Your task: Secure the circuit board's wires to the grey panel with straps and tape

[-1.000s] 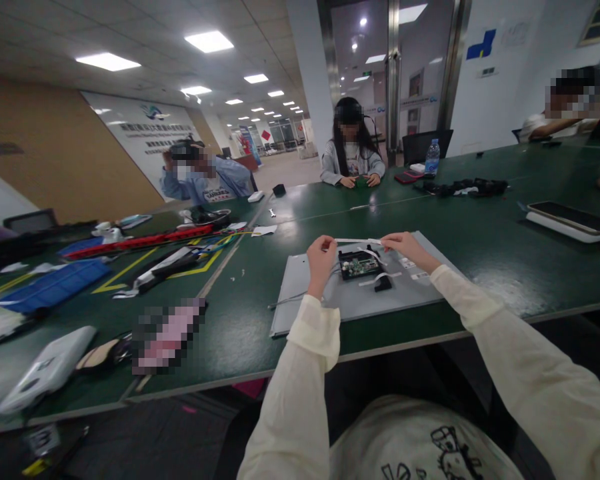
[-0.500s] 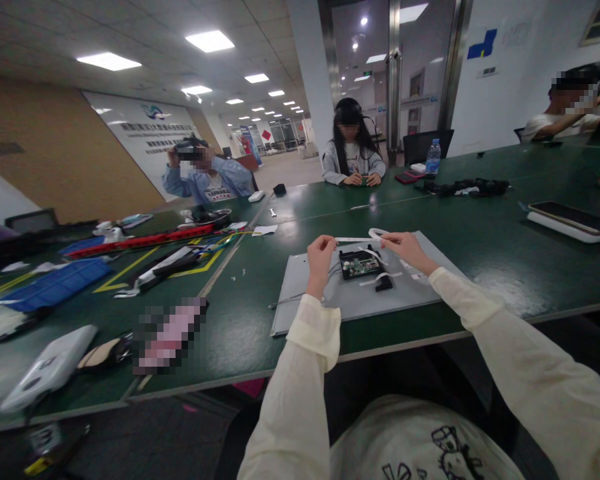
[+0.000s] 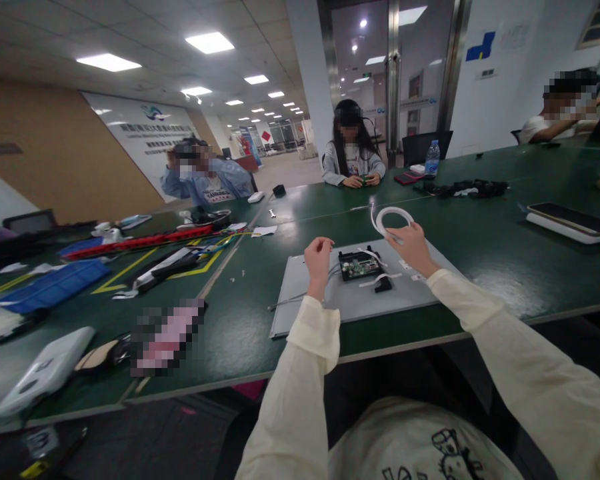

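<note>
My right hand [image 3: 411, 244] is closed on the edge of a roll of white tape [image 3: 379, 222], which stands tilted above the table with a short loose end sticking up on its left. To the left, my left hand [image 3: 320, 261] is closed in a pinch; whatever it may hold is hidden by the fingers. Between and below both hands, a green circuit board [image 3: 361, 267] in a black frame sits on a flat grey panel [image 3: 320, 313]. White strips [image 3: 374, 281] lie across the board and panel, with a small black part [image 3: 383, 285] beside them. Grey cables run off the panel's left.
A blue tray [image 3: 55, 285], a white device [image 3: 47, 370] and a pink pixelated item [image 3: 173, 337] lie to the left. Black straps [image 3: 465, 188], a bottle [image 3: 432, 159] and a phone on a white box [image 3: 575, 223] are to the right. Several people sit around the table.
Before, a white strip stretched between my two hands; now none spans them. The roll in my right hand has risen and turned to show its ring, while my left hand barely moved.
</note>
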Motion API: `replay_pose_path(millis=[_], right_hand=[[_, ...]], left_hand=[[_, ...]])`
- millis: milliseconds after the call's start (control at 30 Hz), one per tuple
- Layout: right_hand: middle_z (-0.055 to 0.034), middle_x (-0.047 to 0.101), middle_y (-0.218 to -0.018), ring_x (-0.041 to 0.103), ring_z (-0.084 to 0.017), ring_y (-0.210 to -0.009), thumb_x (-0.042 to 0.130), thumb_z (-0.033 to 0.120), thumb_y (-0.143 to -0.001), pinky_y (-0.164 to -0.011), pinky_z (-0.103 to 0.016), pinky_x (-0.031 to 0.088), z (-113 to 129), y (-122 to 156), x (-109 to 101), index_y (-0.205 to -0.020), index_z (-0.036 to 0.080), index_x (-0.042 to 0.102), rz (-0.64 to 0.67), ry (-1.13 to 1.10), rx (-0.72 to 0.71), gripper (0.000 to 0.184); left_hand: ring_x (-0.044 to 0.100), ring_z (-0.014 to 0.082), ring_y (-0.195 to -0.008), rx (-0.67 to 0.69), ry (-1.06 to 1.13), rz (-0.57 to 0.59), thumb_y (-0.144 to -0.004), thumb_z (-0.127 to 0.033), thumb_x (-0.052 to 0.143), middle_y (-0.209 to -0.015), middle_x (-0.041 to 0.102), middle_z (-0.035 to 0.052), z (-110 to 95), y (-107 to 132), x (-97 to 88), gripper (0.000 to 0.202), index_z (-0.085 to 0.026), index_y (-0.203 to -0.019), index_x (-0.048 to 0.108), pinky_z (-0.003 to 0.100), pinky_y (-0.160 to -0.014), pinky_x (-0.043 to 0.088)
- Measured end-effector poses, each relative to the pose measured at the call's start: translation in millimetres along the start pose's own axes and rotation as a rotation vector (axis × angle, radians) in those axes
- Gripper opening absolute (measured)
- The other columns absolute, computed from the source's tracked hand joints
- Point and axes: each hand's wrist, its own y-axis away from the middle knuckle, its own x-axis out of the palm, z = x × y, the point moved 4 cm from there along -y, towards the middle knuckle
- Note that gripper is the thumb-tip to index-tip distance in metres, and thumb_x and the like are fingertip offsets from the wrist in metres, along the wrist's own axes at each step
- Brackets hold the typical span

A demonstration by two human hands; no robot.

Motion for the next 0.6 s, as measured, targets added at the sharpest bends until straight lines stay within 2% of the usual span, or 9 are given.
replay_pose_path(millis=[133, 233, 367, 467, 600], right_hand=[[-0.0037, 0.072, -0.095, 0.062, -0.020, -0.091, 0.047, 0.038, -0.094, -0.106, -0.047, 0.023, 1, 2, 1, -0.107, 0.027, 0.069, -0.011, 0.060, -0.076, 0.027], [-0.0039, 0.072, -0.096, 0.061, -0.020, -0.091, 0.046, 0.037, -0.095, -0.107, -0.047, 0.021, 6, 3, 3, -0.109, 0.025, 0.067, 0.008, 0.085, -0.144, 0.028], [-0.0053, 0.071, -0.093, 0.060, -0.019, -0.087, 0.048, 0.033, -0.095, -0.107, -0.047, 0.019, 19, 7, 6, -0.109, 0.023, 0.068, 0.046, 0.108, -0.237, 0.026], [-0.0047, 0.071, -0.088, 0.060, -0.019, -0.086, 0.050, 0.031, -0.094, -0.107, -0.047, 0.019, 32, 9, 8, -0.108, 0.023, 0.067, 0.075, 0.119, -0.309, 0.024], [-0.0039, 0.070, -0.085, 0.059, -0.019, -0.086, 0.050, 0.029, -0.094, -0.107, -0.048, 0.018, 44, 12, 8, -0.108, 0.023, 0.067, 0.078, 0.121, -0.357, 0.023]], left_hand=[[0.051, 0.0111, -0.063, 0.101, -0.103, 0.027, -0.078, -0.021, 0.051, -0.066, 0.057, -0.0011, -4, 6, 6.6, 0.014, -0.017, -0.070, 0.061, 0.022, -0.058, 0.037], [0.053, 0.0120, -0.067, 0.241, -0.224, 0.067, -0.081, -0.020, 0.050, -0.072, 0.059, 0.0004, -15, 14, 12.3, 0.013, -0.017, -0.074, 0.061, 0.023, -0.061, 0.039], [0.055, 0.0161, -0.084, 0.520, -0.433, 0.160, -0.087, -0.021, 0.048, -0.084, 0.060, 0.0049, -36, 33, 23.9, 0.014, -0.018, -0.084, 0.061, 0.028, -0.076, 0.043], [0.053, 0.0206, -0.098, 0.686, -0.601, 0.245, -0.088, -0.023, 0.050, -0.098, 0.061, 0.0087, -48, 47, 35.1, 0.015, -0.018, -0.097, 0.061, 0.035, -0.088, 0.041], [0.049, 0.0250, -0.111, 0.710, -0.764, 0.250, -0.087, -0.026, 0.052, -0.114, 0.057, 0.0126, -52, 54, 42.2, 0.030, -0.017, -0.115, 0.055, 0.039, -0.095, 0.038]])
